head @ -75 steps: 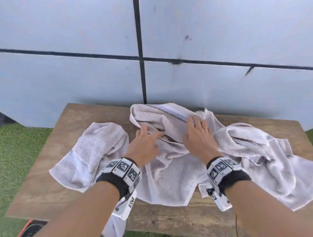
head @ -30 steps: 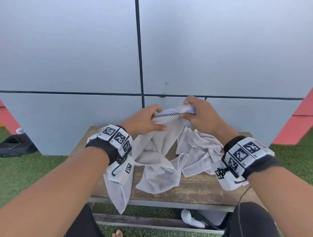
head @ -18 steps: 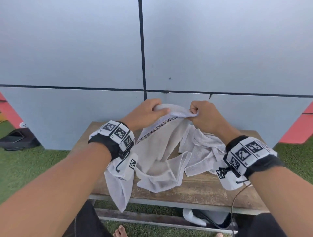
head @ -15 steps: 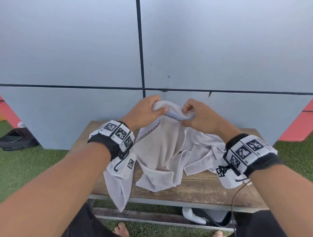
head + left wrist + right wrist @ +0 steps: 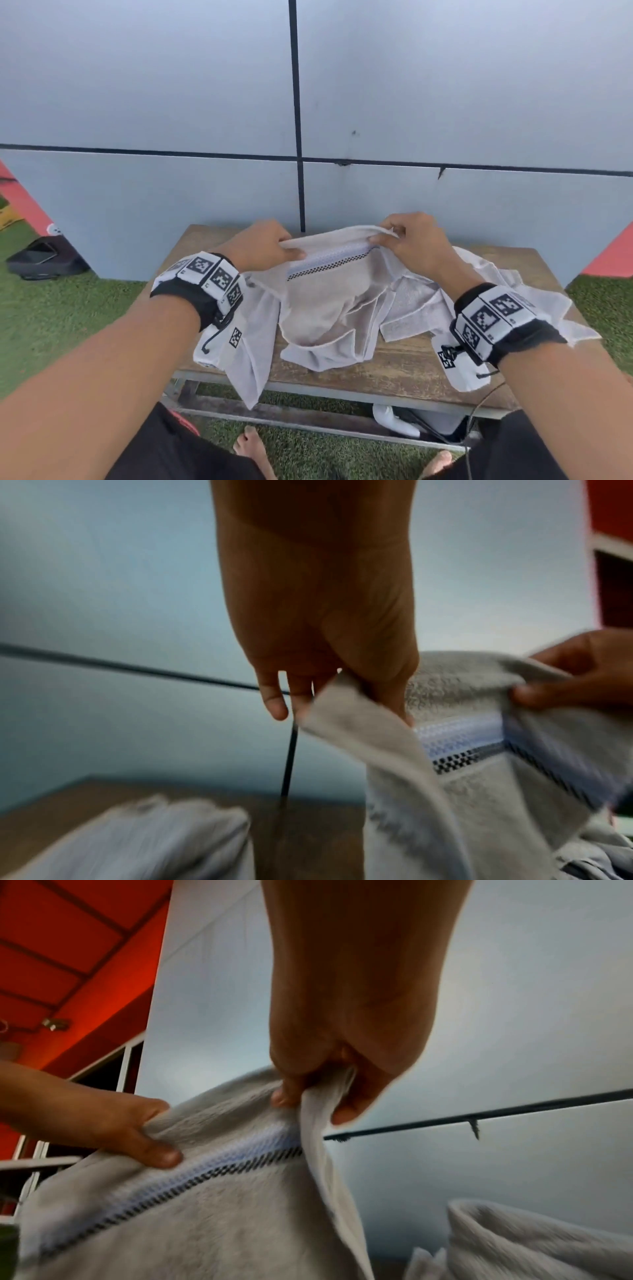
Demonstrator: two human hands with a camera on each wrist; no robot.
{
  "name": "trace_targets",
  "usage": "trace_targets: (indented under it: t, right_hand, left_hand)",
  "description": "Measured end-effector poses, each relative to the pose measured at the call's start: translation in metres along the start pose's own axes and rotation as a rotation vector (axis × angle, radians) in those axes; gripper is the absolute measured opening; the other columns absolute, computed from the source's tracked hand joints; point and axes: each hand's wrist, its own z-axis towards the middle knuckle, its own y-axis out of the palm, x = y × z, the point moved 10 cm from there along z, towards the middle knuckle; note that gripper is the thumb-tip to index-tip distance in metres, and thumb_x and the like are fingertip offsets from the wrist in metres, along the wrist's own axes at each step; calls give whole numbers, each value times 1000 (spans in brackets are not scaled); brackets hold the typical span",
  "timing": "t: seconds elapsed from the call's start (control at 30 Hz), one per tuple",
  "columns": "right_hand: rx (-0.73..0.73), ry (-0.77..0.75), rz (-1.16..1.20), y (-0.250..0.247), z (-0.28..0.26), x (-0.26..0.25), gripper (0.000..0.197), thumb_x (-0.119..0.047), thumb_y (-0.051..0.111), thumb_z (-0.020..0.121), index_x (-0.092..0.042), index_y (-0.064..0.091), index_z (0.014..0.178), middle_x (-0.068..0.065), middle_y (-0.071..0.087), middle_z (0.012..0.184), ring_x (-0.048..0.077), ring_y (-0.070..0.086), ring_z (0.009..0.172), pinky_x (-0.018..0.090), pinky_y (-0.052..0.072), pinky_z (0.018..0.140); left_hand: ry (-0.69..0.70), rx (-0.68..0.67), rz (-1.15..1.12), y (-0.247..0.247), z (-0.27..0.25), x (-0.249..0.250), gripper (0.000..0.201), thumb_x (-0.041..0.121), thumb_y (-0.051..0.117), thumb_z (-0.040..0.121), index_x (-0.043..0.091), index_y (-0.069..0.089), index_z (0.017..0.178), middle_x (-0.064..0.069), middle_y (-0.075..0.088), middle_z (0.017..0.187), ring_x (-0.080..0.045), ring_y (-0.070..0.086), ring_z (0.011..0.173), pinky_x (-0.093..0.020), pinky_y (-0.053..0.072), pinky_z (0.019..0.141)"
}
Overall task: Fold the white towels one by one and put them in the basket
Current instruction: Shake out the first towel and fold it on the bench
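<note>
A white towel (image 5: pixel 325 298) with a black checkered band hangs above the wooden table (image 5: pixel 404 363), its top edge stretched between my hands. My left hand (image 5: pixel 263 245) pinches the left part of that edge (image 5: pixel 342 696). My right hand (image 5: pixel 407 240) pinches the right part (image 5: pixel 308 1093). The towel's lower end sags onto the table. A second white towel (image 5: pixel 250 335) lies at the left under my wrist and droops over the front edge. A third white towel (image 5: pixel 479 294) lies crumpled at the right. No basket shows in any view.
A grey panelled wall (image 5: pixel 205 102) stands right behind the table. Green turf (image 5: pixel 51 315) surrounds it. A dark bag (image 5: pixel 41 257) lies on the turf at far left. White and dark items (image 5: pixel 407 421) sit under the table, by my bare feet (image 5: pixel 250 445).
From flat on the pile, my hands lifted one towel by its banded edge. In the last half second they moved apart, stretching that edge wider and slightly lower.
</note>
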Motion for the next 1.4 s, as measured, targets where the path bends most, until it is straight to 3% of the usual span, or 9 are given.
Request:
trace_targets:
  t: [0.13,0.27,0.37,0.53,0.63,0.87,1.0,1.07,1.4]
  right_hand:
    - [-695,153,-233,85,-42,43,41,-30,78,84,-39,61,47,-19,53,48,7,50,59,28,41,66]
    - [-599,57,-231,128,-51,56,23,-21,80,78,-42,72,72,-20,63,113,14,41,123,33,33,105]
    - [-678,-85,-476,166,-62,59,22,-26,70,81,-46,67,71,-10,34,155,26,6,150,50,13,120]
    - [-643,-194,-644,183,-47,42,17,-30,56,86,-21,69,92,-1,56,107,21,52,114,42,24,115]
    - [-427,-153,-422,143,10,27,15,-26,59,86,-27,74,88,-4,48,91,22,57,99,29,38,84]
    - [-136,-118,-330,60,154,22,15,-18,67,84,-22,79,93,8,58,120,33,56,114,44,50,91]
    - [-75,-1,-414,28,195,48,13,-19,63,92,-26,74,90,6,62,120,34,58,112,40,51,85]
    - [16,67,-380,8,205,65,16,-20,61,91,-31,68,82,8,66,94,37,62,89,39,53,73]
    - [-20,203,-514,3,221,100,13,-37,63,93,-25,67,89,10,61,90,36,58,81,37,45,70]
  left_hand:
    - [-5,-201,-69,65,-16,-26,47,64,60,85,19,66,70,5,62,68,-15,54,66,-31,45,68]
    - [0,-561,-103,148,-45,-11,51,62,56,80,15,76,87,-12,64,113,-16,52,103,-37,43,92]
    - [19,-539,-17,178,-41,-7,38,66,45,64,36,67,59,-4,59,85,-30,55,104,-48,51,90]
    - [80,-351,-106,161,-6,-12,30,39,42,64,13,41,49,-9,38,54,-24,34,59,-51,48,57]
    - [120,-191,-91,93,33,-10,25,31,44,66,18,56,48,-2,47,63,-21,46,59,-44,46,60]
    - [176,322,-62,-56,143,-1,36,24,48,74,2,75,80,-9,53,89,-32,57,80,-44,47,72]
    - [-17,412,165,-90,174,-22,21,27,59,91,18,75,101,-10,54,114,-32,54,105,-46,45,92]
    - [-66,472,225,-104,180,-34,16,30,60,94,20,72,99,-8,55,102,-35,57,98,-40,43,84]
    - [-303,338,-122,-83,195,-96,27,17,48,98,10,53,73,-11,60,71,-35,72,63,-34,50,56]
